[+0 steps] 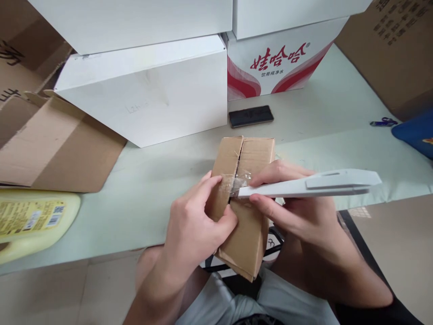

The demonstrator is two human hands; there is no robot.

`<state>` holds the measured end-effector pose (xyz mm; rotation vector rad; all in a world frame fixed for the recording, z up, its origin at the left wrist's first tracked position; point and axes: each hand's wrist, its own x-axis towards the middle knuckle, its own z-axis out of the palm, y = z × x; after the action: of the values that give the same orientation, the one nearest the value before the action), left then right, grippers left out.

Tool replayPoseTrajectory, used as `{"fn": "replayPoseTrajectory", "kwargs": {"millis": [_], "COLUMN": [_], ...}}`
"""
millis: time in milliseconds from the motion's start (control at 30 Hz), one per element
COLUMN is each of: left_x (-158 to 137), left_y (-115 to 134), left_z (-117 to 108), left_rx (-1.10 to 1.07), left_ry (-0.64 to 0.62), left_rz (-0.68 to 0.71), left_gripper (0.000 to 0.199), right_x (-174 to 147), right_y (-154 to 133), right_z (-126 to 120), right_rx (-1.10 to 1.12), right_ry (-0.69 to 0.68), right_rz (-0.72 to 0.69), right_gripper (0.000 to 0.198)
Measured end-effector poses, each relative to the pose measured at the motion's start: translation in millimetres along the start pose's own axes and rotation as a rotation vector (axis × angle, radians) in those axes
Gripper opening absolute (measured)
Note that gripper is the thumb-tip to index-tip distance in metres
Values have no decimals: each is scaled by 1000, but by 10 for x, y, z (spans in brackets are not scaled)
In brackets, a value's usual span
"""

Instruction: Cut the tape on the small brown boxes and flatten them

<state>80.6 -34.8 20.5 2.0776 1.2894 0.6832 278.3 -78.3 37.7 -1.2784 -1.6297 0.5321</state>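
Note:
A small brown cardboard box (248, 230) rests at the table's front edge, its near end jutting over my lap. Clear tape (227, 184) crosses the seam between its top flaps, loose and crumpled in places. My left hand (194, 216) grips the box's left side, thumb and fingertips pressing on the top near the tape. In my right hand (291, 198) is a white utility knife (338, 184), pinched near its front between thumb and fingers. The knife's tip touches the taped seam; the blade itself is hard to make out there.
Behind the box lies a black phone (251, 116). White cartons (162, 99) stack at the back, one with red lettering (279, 58). An opened brown carton (64, 140) and a yellow bottle (37, 223) stand left. At right are blue-handled scissors (384, 122) and a blue object (414, 131).

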Motion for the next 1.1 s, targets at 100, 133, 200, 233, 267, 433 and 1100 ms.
{"fn": "replayPoseTrajectory", "kwargs": {"millis": [100, 133, 200, 233, 267, 433, 1100], "left_x": [-1, 2, 11, 16, 21, 19, 14], "left_y": [-7, -8, -8, -7, -7, -13, 12], "left_z": [-7, -11, -19, -23, -25, -23, -24], "left_rx": [-7, -12, -22, -26, -29, 14, 12], "left_ry": [-3, -7, -17, -22, -27, -20, -45], "left_rz": [-8, -12, -23, -30, -37, -30, 5], "left_gripper": [48, 48, 49, 49, 49, 49, 49], "right_x": [-18, -25, -37, -40, -42, -24, -72], "right_y": [41, 56, 84, 94, 103, 107, -10], "right_z": [-30, -38, -46, -45, -41, -36, 30], "right_rx": [22, 36, 68, 82, 94, 84, 31], "right_ry": [-41, -49, -40, -25, -4, -23, 31], "right_rz": [-15, -27, -34, -26, -13, -40, 24], "right_gripper": [5, 5, 6, 7, 7, 7, 5]}}
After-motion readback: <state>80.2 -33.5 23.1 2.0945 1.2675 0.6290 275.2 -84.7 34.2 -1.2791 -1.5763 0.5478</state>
